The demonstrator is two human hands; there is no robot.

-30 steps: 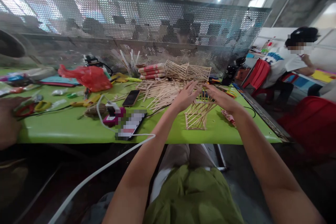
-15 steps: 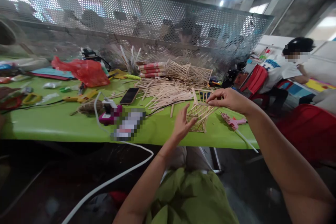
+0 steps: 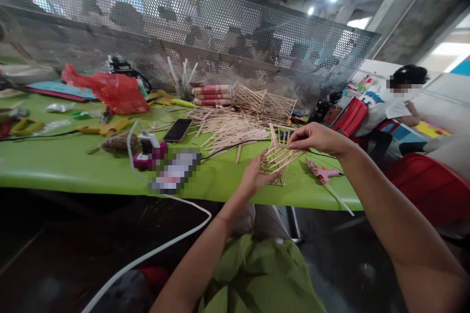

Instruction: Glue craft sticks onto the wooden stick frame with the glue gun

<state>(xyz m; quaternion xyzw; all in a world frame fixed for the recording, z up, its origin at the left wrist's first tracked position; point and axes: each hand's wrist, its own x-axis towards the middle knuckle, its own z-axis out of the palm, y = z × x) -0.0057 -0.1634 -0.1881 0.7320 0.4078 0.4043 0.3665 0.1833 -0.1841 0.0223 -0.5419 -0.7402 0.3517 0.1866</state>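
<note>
Stick frame (image 3: 279,162), an open lattice of thin pale wood, stands on the green desk (image 3: 216,178) near its front edge, between two hands. At its eight o'clock is the left hand (image 3: 258,176), its grip fairly wide, the frame's side held between thumb and fingers. At its two o'clock the right hand (image 3: 312,138) comes in from above with a narrow grip, thumb and fingertips pinched together on the frame's upper part; the exact stick is too small to tell.

Measured from the frame, a pink glue gun (image 3: 321,172) lies near four o'clock, a white glue stick (image 3: 340,199) pointing out of its back. Loose sticks (image 3: 235,129) spread in a heap toward ten o'clock; a larger lattice (image 3: 271,103) sits at eleven, and red-labelled bundles (image 3: 213,95) are stacked beside it. Around nine o'clock are a dark phone (image 3: 177,130), a second phone (image 3: 176,172) with a blurred screen, a purple power socket (image 3: 150,155) and a ball of twine (image 3: 119,143). Farther out, toward half past nine, rests a red plastic bag (image 3: 110,92). Well apart, at two o'clock, a person in a white shirt (image 3: 389,107) sits on a red chair (image 3: 354,115).
</note>
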